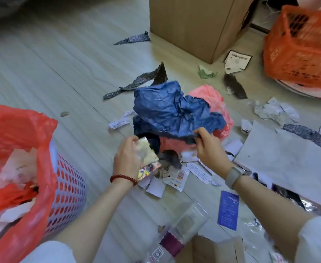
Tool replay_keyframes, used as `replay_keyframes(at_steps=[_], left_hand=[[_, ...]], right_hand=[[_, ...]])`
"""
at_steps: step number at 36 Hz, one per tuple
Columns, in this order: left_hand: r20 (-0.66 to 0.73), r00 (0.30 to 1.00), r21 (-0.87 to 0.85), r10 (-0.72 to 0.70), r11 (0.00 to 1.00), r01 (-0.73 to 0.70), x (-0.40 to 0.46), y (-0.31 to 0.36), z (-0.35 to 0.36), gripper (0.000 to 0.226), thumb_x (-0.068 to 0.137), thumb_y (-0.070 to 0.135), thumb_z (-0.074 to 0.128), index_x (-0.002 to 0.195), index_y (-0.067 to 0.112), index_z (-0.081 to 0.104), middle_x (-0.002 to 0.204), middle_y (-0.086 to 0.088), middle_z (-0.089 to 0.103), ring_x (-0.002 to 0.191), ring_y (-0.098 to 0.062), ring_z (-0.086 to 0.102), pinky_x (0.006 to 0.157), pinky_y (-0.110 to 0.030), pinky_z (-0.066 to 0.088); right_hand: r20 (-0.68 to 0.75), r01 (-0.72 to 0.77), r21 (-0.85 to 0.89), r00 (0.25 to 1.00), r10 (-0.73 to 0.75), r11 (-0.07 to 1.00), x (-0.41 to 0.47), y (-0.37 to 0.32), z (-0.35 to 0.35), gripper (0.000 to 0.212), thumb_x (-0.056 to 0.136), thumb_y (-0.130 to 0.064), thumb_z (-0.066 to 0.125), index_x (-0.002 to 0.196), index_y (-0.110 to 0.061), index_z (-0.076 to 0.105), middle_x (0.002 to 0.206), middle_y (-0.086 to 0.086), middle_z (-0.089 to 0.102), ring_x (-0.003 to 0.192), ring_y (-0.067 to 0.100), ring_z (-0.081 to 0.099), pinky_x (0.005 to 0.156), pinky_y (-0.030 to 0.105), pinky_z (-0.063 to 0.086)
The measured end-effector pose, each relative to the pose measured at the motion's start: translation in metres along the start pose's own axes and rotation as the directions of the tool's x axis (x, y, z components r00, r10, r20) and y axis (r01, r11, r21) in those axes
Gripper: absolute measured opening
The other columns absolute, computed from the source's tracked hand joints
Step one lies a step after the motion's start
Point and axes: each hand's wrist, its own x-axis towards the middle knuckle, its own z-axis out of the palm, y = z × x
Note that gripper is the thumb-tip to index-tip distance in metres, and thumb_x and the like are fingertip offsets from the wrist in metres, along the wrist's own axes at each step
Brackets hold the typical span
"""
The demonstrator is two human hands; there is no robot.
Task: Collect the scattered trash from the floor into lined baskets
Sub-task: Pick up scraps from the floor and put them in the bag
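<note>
A crumpled blue paper (173,109) stands lifted over the floor in the middle of the head view, with pink paper (212,99) bunched behind and under it. My right hand (209,147) pinches the blue paper's lower edge. My left hand (129,158) grips a shiny foil wrapper (148,160) just left of the pile. At my left stands a white perforated basket (68,188) lined with a red bag (19,126), holding paper scraps. Small paper scraps and labels (174,179) lie under my hands.
An orange basket (300,52) lies tipped at the far right beside a cardboard box (199,25). Dark torn strips (136,82), a large grey sheet (288,160), a blue card (228,212), clear plastic packaging (186,223) and crumpled white paper (275,111) litter the wooden floor.
</note>
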Motion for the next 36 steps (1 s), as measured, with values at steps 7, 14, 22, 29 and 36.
replay_keyframes(at_steps=[7, 14, 22, 29, 36], left_hand=[[-0.037, 0.997, -0.204, -0.071, 0.977, 0.062, 0.016, 0.024, -0.018, 0.058, 0.085, 0.049, 0.046, 0.135, 0.019, 0.044, 0.120, -0.010, 0.040, 0.113, -0.021, 0.043, 0.096, -0.019, 0.030], [0.490, 0.871, -0.217, -0.038, 0.962, 0.164, -0.012, 0.020, 0.023, 0.074, 0.058, 0.068, 0.067, 0.111, 0.018, 0.059, 0.115, -0.007, 0.062, 0.111, -0.024, 0.057, 0.097, -0.041, 0.046], [0.468, 0.861, -0.359, 0.199, 0.933, -0.020, -0.035, 0.052, 0.027, 0.037, 0.083, -0.011, 0.048, 0.090, 0.025, 0.044, 0.082, 0.006, 0.060, 0.071, 0.009, 0.055, 0.063, -0.001, 0.037], [0.369, 0.865, -0.408, 0.340, 0.895, -0.177, -0.045, 0.058, 0.018, 0.055, 0.078, -0.007, 0.061, 0.097, 0.036, 0.032, 0.100, 0.002, 0.046, 0.086, -0.017, 0.055, 0.073, -0.008, 0.040], [0.227, 0.851, -0.292, 0.474, 0.867, -0.404, -0.041, 0.063, 0.004, 0.077, 0.068, 0.010, 0.079, 0.132, 0.009, 0.037, 0.112, 0.003, 0.030, 0.089, -0.011, 0.046, 0.086, -0.010, 0.040]], right_hand=[[0.326, 0.166, -0.178, 0.940, -0.101, 0.970, -0.041, -0.002, -0.016, 0.030, 0.093, -0.024, 0.034, 0.102, -0.001, 0.050, 0.076, 0.026, 0.061, 0.068, 0.043, 0.056, 0.060, 0.048, 0.041], [0.138, -0.241, 0.388, 0.970, 0.203, 0.890, -0.064, -0.009, -0.009, 0.054, 0.088, -0.011, 0.057, 0.133, -0.025, 0.029, 0.096, 0.009, 0.062, 0.082, 0.019, 0.062, 0.075, 0.033, 0.050], [0.420, -0.457, 0.888, 0.848, 0.324, 0.044, -0.055, -0.026, -0.007, 0.066, 0.089, -0.024, 0.053, 0.143, -0.041, 0.019, 0.137, 0.002, 0.049, 0.118, 0.024, 0.055, 0.099, 0.048, 0.045], [0.517, -0.550, 0.834, 0.808, 0.283, 0.044, -0.060, -0.036, -0.005, 0.036, 0.088, -0.010, 0.056, 0.123, -0.014, 0.051, 0.115, 0.016, 0.064, 0.100, 0.033, 0.064, 0.078, 0.039, 0.056], [0.395, -0.503, 0.837, 0.828, 0.397, 0.216, -0.071, -0.043, -0.008, 0.018, 0.085, 0.001, 0.057, 0.101, -0.005, 0.063, 0.089, 0.013, 0.070, 0.077, 0.026, 0.068, 0.072, 0.037, 0.058]])
